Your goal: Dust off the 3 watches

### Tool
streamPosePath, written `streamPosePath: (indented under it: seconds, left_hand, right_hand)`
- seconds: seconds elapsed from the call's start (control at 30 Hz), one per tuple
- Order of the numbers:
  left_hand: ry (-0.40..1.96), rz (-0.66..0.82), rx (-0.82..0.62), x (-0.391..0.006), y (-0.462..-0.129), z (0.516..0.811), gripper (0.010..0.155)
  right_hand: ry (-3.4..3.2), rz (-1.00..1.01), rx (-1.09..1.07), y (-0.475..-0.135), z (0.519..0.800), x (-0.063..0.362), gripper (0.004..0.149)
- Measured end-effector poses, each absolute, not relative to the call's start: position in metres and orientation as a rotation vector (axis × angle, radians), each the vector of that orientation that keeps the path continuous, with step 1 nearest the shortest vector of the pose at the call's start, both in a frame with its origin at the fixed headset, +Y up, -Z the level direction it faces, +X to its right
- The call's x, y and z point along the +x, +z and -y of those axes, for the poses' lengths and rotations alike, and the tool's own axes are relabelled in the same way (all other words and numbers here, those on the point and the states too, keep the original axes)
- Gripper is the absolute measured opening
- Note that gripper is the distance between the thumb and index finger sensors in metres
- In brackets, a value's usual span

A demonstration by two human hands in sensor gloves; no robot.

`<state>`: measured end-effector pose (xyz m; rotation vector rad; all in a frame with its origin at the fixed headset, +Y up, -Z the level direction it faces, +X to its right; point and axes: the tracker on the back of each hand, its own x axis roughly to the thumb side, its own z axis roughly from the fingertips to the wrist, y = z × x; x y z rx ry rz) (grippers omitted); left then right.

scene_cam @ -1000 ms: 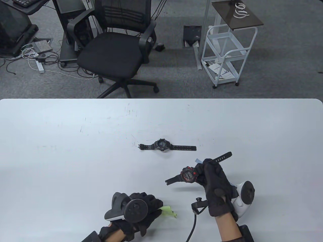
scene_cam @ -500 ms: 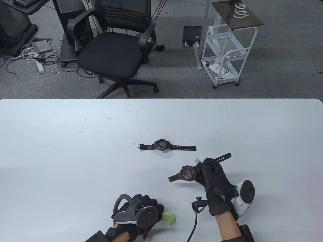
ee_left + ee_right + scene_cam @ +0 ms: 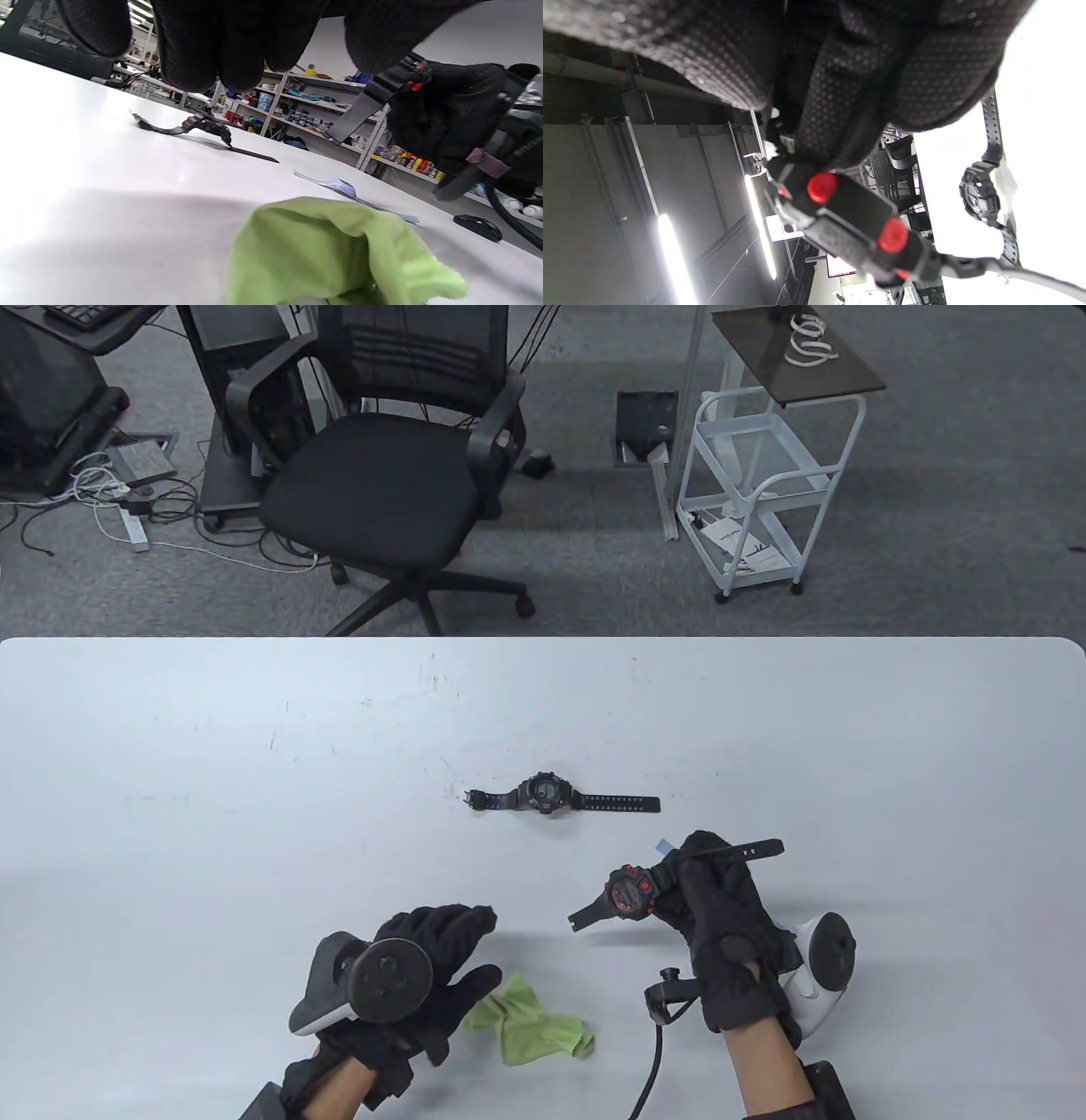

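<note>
Lime-green cloth [image 3: 528, 1022] lies loose on the white table [image 3: 170, 780] just beside the left hand [image 3: 424, 959], whose fingers are spread and hold nothing, while the right hand [image 3: 721, 916] grips a red-accented watch [image 3: 632, 892] by its strap above the surface, a second watch [image 3: 543, 794] flat beyond and an office chair [image 3: 382, 475] and white cart [image 3: 764, 475] behind (no third watch shows). Left wrist view: the cloth is bunched below the fingers [image 3: 220, 38], so a hasty grab could catch only a corner. Right wrist view: curled fingers [image 3: 840, 84] hold the strap alone, so the case could swing or slip under wiping.
</note>
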<state>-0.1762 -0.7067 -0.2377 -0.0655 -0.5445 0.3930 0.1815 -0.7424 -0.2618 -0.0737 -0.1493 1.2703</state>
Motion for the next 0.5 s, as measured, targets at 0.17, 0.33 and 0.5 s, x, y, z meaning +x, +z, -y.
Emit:
streamPosePath:
  seconds: [0.17, 0.33, 0.5]
  left_hand:
    - [0.339, 0.531, -0.084, -0.175, -0.239, 0.707, 0.067]
    - [0.322, 0.535, -0.141, -0.173, -0.242, 0.712, 0.063]
    - [0.312, 0.542, -0.171, -0.172, -0.242, 0.713, 0.063]
  right_hand:
    - [1.293, 0.127, -0.128, -0.266, 0.74, 0.167, 0.048]
    - [1.333, 0.083, -0.242, -0.293, 0.749, 0.137, 0.046]
    - [1.255, 0.017, -0.329, -0.329, 0.766, 0.102, 0.046]
